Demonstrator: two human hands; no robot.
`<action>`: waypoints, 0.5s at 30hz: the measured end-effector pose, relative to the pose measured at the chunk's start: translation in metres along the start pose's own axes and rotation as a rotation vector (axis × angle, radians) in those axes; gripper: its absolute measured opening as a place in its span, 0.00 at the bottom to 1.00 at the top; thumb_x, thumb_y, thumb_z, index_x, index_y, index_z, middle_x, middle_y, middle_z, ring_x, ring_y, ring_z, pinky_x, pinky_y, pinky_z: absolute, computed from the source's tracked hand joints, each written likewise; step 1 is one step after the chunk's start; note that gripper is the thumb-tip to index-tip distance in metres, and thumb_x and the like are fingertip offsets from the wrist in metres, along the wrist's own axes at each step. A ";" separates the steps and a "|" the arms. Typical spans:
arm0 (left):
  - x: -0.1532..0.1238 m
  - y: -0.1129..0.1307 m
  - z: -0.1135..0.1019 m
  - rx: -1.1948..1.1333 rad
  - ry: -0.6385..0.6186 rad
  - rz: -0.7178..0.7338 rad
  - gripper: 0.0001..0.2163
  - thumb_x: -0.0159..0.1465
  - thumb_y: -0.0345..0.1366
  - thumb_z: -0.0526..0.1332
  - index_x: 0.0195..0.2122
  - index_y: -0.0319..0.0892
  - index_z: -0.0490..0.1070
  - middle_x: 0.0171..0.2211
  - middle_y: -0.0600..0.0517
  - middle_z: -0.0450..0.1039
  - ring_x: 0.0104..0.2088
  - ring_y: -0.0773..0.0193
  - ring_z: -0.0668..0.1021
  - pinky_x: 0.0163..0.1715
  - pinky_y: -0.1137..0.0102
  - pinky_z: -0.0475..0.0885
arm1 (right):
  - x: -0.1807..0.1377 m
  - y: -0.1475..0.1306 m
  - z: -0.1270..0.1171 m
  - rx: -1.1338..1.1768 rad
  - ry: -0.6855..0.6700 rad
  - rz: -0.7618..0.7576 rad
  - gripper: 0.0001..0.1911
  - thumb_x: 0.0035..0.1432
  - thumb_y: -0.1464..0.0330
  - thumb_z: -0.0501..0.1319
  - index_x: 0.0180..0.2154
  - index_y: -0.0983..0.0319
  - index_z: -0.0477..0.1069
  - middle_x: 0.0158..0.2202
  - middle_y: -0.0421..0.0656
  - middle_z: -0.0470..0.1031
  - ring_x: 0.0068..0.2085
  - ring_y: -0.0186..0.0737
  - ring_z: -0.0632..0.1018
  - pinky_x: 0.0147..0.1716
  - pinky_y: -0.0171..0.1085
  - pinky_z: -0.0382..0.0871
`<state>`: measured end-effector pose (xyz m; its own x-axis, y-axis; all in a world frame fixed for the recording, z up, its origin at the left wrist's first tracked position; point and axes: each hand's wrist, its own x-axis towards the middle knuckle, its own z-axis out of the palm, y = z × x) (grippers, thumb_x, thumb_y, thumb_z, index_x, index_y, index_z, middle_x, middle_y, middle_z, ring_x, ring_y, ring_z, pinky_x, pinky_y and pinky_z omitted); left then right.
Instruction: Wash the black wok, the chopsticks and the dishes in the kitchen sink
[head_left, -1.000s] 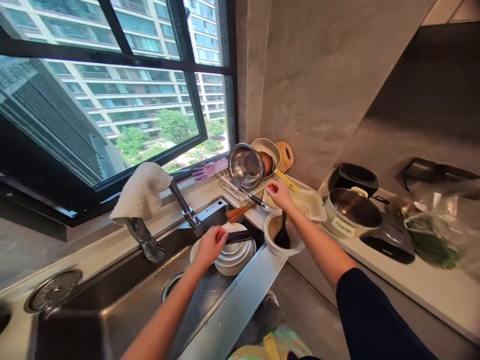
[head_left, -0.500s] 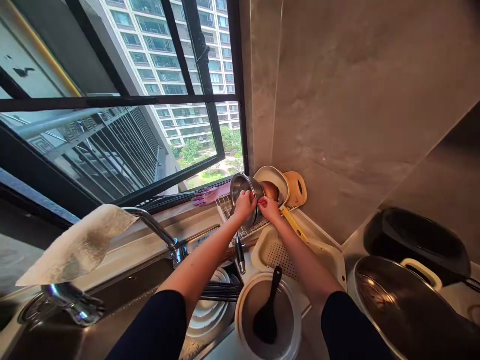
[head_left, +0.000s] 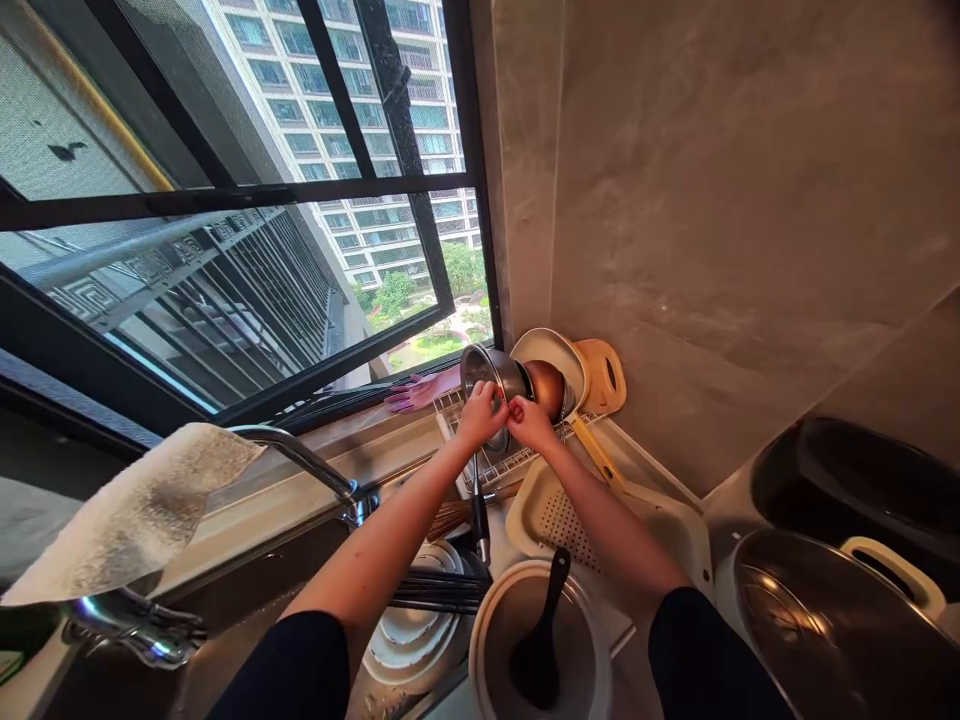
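Note:
My left hand [head_left: 481,412] is raised over the wire dish rack [head_left: 504,462], its fingertips pinched. Close against it, my right hand [head_left: 531,424] is pinched too, and what lies between the fingertips is too small to make out. Right behind the hands stands a tilted steel bowl [head_left: 510,372], partly covered by them. A copper-coloured round pot or bowl [head_left: 549,388] leans beside it, in front of a cream pan [head_left: 559,350] with a yellow handle [head_left: 596,450]. Below my left hand a black-handled utensil [head_left: 480,515] hangs down from the rack.
A cream perforated tray [head_left: 551,510] lies under my right forearm. Nearer stands a white pot [head_left: 487,640] with a black rice paddle [head_left: 540,650]. The sink [head_left: 247,590], with a cloth-draped faucet [head_left: 300,455], is at left; a large lidded pan [head_left: 817,620] is at right. Pink gloves [head_left: 424,388] lie by the window.
My hands have drawn closer together, fingertips now meeting in front of the steel bowl. The view has shifted slightly.

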<state>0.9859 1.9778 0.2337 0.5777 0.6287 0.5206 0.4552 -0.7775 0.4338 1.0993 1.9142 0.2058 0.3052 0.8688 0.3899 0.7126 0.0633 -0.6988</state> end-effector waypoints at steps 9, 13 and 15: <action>-0.004 0.006 0.002 0.013 -0.020 -0.047 0.07 0.53 0.28 0.56 0.33 0.43 0.61 0.35 0.49 0.62 0.37 0.60 0.70 0.40 0.66 0.66 | 0.002 0.003 -0.004 -0.047 -0.037 -0.019 0.03 0.48 0.71 0.58 0.25 0.61 0.63 0.19 0.34 0.64 0.22 0.30 0.64 0.25 0.30 0.53; -0.003 0.008 -0.002 0.070 0.060 -0.136 0.07 0.52 0.27 0.57 0.31 0.43 0.61 0.35 0.49 0.62 0.37 0.59 0.70 0.39 0.65 0.66 | 0.006 0.001 -0.001 -0.170 0.066 0.004 0.02 0.49 0.72 0.56 0.26 0.61 0.64 0.20 0.36 0.66 0.23 0.32 0.66 0.25 0.31 0.52; -0.003 0.006 -0.007 0.081 0.107 -0.168 0.07 0.53 0.27 0.57 0.31 0.43 0.61 0.35 0.48 0.63 0.37 0.59 0.70 0.39 0.65 0.65 | 0.009 -0.002 0.000 -0.230 0.125 -0.014 0.03 0.51 0.72 0.54 0.28 0.61 0.65 0.22 0.38 0.69 0.25 0.34 0.68 0.27 0.32 0.53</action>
<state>0.9823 1.9716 0.2398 0.4163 0.7438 0.5230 0.5944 -0.6579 0.4624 1.1000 1.9218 0.2107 0.3595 0.8004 0.4798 0.8380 -0.0508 -0.5432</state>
